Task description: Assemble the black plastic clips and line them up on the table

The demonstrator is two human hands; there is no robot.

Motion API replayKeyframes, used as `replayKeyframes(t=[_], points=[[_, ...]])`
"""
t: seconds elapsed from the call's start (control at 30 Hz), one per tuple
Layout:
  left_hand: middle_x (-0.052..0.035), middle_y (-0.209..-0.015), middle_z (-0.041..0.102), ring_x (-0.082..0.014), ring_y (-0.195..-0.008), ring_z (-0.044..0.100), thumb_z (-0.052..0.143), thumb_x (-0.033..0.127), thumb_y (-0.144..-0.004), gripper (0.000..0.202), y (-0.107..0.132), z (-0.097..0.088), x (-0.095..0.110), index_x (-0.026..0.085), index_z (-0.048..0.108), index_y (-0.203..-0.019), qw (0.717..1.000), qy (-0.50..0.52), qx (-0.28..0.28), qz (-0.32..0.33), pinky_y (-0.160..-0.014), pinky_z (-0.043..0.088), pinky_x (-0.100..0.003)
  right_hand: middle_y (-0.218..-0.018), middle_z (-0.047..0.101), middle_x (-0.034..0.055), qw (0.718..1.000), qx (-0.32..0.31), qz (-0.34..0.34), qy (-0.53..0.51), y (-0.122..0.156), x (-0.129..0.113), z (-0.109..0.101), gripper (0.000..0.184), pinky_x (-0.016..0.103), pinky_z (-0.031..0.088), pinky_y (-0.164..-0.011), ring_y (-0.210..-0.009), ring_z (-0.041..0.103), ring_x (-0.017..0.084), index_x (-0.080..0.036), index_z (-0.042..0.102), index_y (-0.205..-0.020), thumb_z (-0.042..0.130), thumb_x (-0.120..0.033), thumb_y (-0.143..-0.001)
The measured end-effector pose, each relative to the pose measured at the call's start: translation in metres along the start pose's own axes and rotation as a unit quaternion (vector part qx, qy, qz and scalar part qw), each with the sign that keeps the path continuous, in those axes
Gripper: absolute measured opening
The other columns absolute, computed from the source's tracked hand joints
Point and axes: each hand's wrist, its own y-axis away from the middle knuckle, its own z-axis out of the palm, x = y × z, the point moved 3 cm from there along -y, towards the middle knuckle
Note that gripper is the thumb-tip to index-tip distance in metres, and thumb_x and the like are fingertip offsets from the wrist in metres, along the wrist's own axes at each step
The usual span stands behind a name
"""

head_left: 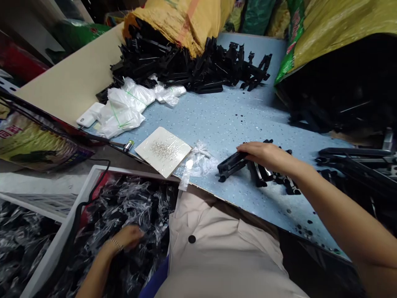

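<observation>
My right hand (263, 154) lies over a long black plastic part (231, 166) on the blue table, its fingers closed round the top. Just beside it are more black parts (263, 178), some showing shiny metal strips. Down to the left, my left hand (130, 237) is inside a white crate (93, 182), above black parts wrapped in clear plastic bags (130, 198). Its fingers are curled and slightly blurred; whatever they hold is hidden. Between the hands, a clear plastic bag (201, 159) rests at the table edge beside a pale square board (163, 151) scattered with tiny bits.
Black parts (198, 66) spill from a yellow sack (186, 20) at the back. Bundled clear bags (124, 107) and a white device (89, 115) lie at the left. Another yellow sack (341, 37) and more black parts (356, 161) crowd the right. A black cable (82, 207) crosses the crate's rim.
</observation>
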Motion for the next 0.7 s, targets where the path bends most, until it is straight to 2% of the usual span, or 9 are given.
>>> replayKeyframes(t=[0.07, 0.1, 0.2, 0.23, 0.3, 0.43, 0.53, 0.6, 0.7], points=[[0.0011, -0.053, 0.057, -0.0169, -0.053, 0.055, 0.065, 0.054, -0.074, 0.036, -0.026, 0.003, 0.052, 0.018, 0.062, -0.064, 0.993, 0.076, 0.023, 0.086, -0.055, 0.044, -0.027, -0.113, 0.070, 0.0071, 0.992, 0.039, 0.070, -0.095, 0.007, -0.006, 0.002, 0.034, 0.041, 0.051, -0.087, -0.101, 0.065, 0.026, -0.027, 0.066, -0.118, 0.057, -0.039, -0.088], [-0.0002, -0.062, 0.061, -0.0173, -0.059, 0.057, 0.064, 0.050, -0.076, 0.030, -0.037, 0.005, 0.086, 0.020, 0.066, -0.077, 0.979, 0.125, 0.052, 0.154, -0.060, 0.045, -0.028, -0.111, 0.070, 0.0070, 0.980, 0.057, 0.103, -0.158, 0.010, -0.010, 0.007, 0.034, 0.040, 0.051, -0.087, -0.099, 0.066, 0.026, -0.026, 0.067, -0.116, 0.059, -0.042, -0.087], [-0.0087, -0.090, 0.065, -0.0248, -0.090, 0.060, 0.075, 0.041, -0.069, 0.027, -0.064, 0.014, 0.187, 0.021, 0.067, -0.084, 0.914, 0.137, 0.192, 0.329, -0.083, 0.047, -0.035, -0.106, 0.072, 0.0078, 0.905, 0.104, 0.176, -0.372, 0.019, -0.022, 0.029, 0.038, 0.040, 0.053, -0.085, -0.095, 0.067, 0.025, -0.024, 0.067, -0.113, 0.064, -0.048, -0.083], [-0.0103, -0.092, 0.065, -0.0277, -0.098, 0.058, 0.080, 0.039, -0.064, 0.030, -0.074, 0.019, 0.212, 0.020, 0.066, -0.082, 0.900, 0.134, 0.226, 0.348, -0.088, 0.045, -0.038, -0.105, 0.072, 0.0082, 0.876, 0.112, 0.192, -0.429, 0.023, -0.025, 0.037, 0.040, 0.040, 0.053, -0.084, -0.093, 0.068, 0.025, -0.023, 0.068, -0.112, 0.066, -0.049, -0.082], [-0.0100, -0.085, 0.063, -0.0290, -0.099, 0.057, 0.081, 0.036, -0.063, 0.028, -0.093, 0.026, 0.246, 0.019, 0.060, -0.071, 0.890, 0.178, 0.235, 0.347, -0.090, 0.044, -0.040, -0.103, 0.072, 0.0090, 0.825, 0.133, 0.222, -0.503, 0.034, -0.031, 0.049, 0.040, 0.040, 0.054, -0.083, -0.091, 0.069, 0.024, -0.022, 0.069, -0.108, 0.070, -0.048, -0.079], [-0.0050, -0.070, 0.062, -0.0206, -0.074, 0.062, 0.063, 0.050, -0.081, 0.034, -0.111, 0.031, 0.264, 0.018, 0.057, -0.069, 0.875, 0.349, 0.131, 0.308, -0.074, 0.050, -0.035, -0.108, 0.072, 0.0120, 0.751, 0.170, 0.276, -0.575, 0.060, -0.042, 0.059, 0.036, 0.037, 0.055, -0.082, -0.090, 0.070, 0.024, -0.019, 0.071, -0.101, 0.074, -0.045, -0.077], [-0.0049, -0.074, 0.066, -0.0169, -0.065, 0.063, 0.069, 0.054, -0.075, 0.039, -0.106, 0.038, 0.266, 0.016, 0.061, -0.077, 0.828, 0.504, 0.011, 0.246, -0.063, 0.051, -0.031, -0.122, 0.067, 0.0124, 0.705, 0.174, 0.287, -0.625, 0.068, -0.051, 0.066, 0.036, 0.033, 0.056, -0.076, -0.089, 0.071, 0.023, -0.020, 0.071, -0.105, 0.075, -0.043, -0.077], [-0.0055, -0.076, 0.068, -0.0167, -0.066, 0.065, 0.077, 0.050, -0.068, 0.040, -0.099, 0.046, 0.271, 0.014, 0.063, -0.079, 0.809, 0.547, -0.058, 0.208, -0.061, 0.052, -0.029, -0.112, 0.071, 0.0105, 0.682, 0.182, 0.285, -0.649, 0.066, -0.055, 0.072, 0.036, 0.031, 0.057, -0.073, -0.086, 0.072, 0.023, -0.020, 0.071, -0.104, 0.077, -0.041, -0.075], [-0.0036, -0.072, 0.067, -0.0147, -0.063, 0.064, 0.078, 0.046, -0.069, 0.037, -0.092, 0.056, 0.277, 0.014, 0.064, -0.079, 0.817, 0.538, -0.075, 0.195, -0.057, 0.052, -0.026, -0.085, 0.075, 0.0065, 0.664, 0.195, 0.281, -0.666, 0.056, -0.054, 0.078, 0.030, 0.030, 0.057, -0.072, -0.081, 0.073, 0.023, -0.018, 0.072, -0.091, 0.081, -0.039, -0.071]])
